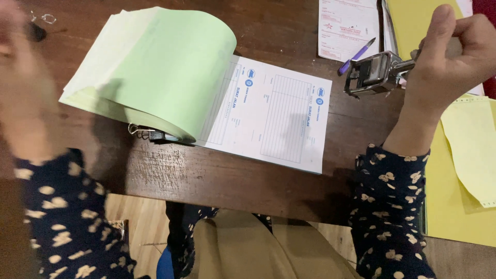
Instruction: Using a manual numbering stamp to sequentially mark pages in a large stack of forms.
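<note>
At the upper right of the frame, the right hand (449, 57) is clenched around a metal stamp (374, 73), which hangs left of it above the white form (268, 116) at centre. The left hand (23, 98), blurred at far left, sits beside the folded-back green pages (165, 67); I cannot tell its grip.

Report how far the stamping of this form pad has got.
Done: a thick sheaf of green and pale sheets is flipped back over the pad's clipped edge. In hand: the right hand holds a metal stamper raised above the desk, beside the exposed white form; the left hand is blurred. Left: no stamp mark is discernible on that form.
</note>
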